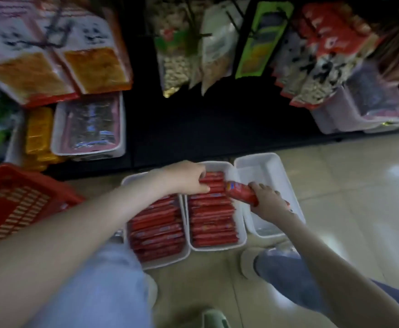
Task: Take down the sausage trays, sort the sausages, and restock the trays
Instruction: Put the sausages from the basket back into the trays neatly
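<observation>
Three white trays stand side by side on the tiled floor. The left tray [160, 261] and the middle tray [217, 247] are packed with red sausage packs [212, 221]. The right tray [264, 162] looks almost bare. My left hand [186, 177] reaches over the far end of the middle tray, its fingers curled onto the top sausages there. My right hand [268, 200] grips a bundle of red sausages [241, 192] over the gap between the middle and right trays.
A red plastic basket [16, 200] sits on the floor at the left. Dark shelving behind holds white bins [89, 126] and hanging snack bags [217, 43]. My knees and shoes fill the foreground. Pale floor tiles [359, 185] lie open to the right.
</observation>
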`<state>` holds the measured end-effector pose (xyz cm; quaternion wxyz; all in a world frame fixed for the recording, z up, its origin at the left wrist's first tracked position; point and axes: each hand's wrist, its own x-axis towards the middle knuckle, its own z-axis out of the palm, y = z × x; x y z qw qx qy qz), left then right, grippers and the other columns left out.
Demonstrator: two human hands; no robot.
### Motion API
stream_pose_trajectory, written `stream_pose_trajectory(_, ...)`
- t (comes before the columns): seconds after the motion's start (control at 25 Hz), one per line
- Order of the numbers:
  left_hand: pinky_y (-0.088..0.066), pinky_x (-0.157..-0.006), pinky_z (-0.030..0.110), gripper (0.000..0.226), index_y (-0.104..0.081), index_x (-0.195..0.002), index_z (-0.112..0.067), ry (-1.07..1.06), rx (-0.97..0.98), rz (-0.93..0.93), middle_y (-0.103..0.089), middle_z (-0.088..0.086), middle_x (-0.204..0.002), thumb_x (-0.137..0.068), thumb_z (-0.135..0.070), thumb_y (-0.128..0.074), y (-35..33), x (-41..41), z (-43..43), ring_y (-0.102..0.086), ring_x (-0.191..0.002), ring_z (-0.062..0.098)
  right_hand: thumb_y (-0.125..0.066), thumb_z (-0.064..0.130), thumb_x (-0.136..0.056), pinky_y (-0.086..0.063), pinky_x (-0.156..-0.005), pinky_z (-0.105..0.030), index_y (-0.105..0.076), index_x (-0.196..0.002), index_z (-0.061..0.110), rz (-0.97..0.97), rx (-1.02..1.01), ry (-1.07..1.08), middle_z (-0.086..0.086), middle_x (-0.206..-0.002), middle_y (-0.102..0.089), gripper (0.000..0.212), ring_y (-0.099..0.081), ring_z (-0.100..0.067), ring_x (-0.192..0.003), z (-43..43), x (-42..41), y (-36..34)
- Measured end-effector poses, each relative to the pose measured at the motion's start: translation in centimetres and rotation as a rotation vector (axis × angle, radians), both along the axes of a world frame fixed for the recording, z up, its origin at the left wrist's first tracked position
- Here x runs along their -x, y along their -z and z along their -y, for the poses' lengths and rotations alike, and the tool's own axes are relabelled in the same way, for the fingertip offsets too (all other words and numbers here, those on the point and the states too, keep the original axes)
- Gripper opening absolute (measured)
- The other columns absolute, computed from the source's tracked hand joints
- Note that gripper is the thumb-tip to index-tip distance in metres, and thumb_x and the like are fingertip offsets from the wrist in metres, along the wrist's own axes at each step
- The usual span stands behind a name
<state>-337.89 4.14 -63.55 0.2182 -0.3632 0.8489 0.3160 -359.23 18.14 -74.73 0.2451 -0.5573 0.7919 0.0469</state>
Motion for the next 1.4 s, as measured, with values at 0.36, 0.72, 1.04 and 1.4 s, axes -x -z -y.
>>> stream_pose_trajectory(0.36,-0.043,-0.089,0.036,0.03,-0.049,-0.124,-0.015,-0.109,0.051,0.034,-0.049,0.004,-0.129,-0.098,-0.028,-0.04,18.2,13.0,-9.2,-0.052,-0.114,0.026,-0.049,0.012,-0.09,-0.03,-0.105,-0.038,-0.03,-0.139,0.021,-0.197,-0.296,-0.133,-0.004,-0.132,-0.047,0.053,-0.043,-0.025,-0.124,-6.0,10.7,16.8)
stream_pose_trajectory(0.72,-0.043,-0.08,0.033,0.032,-0.046,-0.128,-0.012,-0.084,0.115,0.069,-0.046,0.004,-0.126,-0.098,-0.023,-0.04,21.6,11.4,-9.1,-0.05,-0.109,0.023,-0.058,0.016,-0.087,-0.019,-0.112,-0.05,-0.041,-0.131,0.023,-0.196,-0.36,-0.072,-0.002,-0.133,-0.049,0.048,-0.041,-0.025,-0.128,-6.5,9.6,19.6)
stream_pose_trajectory(1.04,-0.046,-0.089,0.035,0.042,-0.036,-0.138,-0.011,-0.097,0.181,-0.001,-0.041,0.006,-0.134,-0.098,-0.023,-0.042,18.3,9.2,-8.9,-0.048,-0.115,0.023,-0.061,0.01,-0.086,-0.007,-0.118,-0.046,-0.006,-0.151,0.017,-0.271,-0.322,-0.175,-0.008,-0.155,-0.012,0.085,-0.01,-0.026,-0.145,-5.7,7.6,16.3)
stream_pose_trajectory(1.4,-0.047,-0.089,0.037,0.039,-0.039,-0.136,-0.014,-0.197,0.225,-0.037,-0.044,0.006,-0.132,-0.098,-0.023,-0.039,13.5,4.2,-8.0,-0.048,-0.116,0.024,-0.045,0.013,-0.093,-0.037,-0.105,-0.037,-0.035,-0.136,0.017,-0.176,-0.371,-0.112,-0.004,-0.135,-0.046,0.044,-0.044,-0.024,-0.127,-5.4,5.6,12.7)
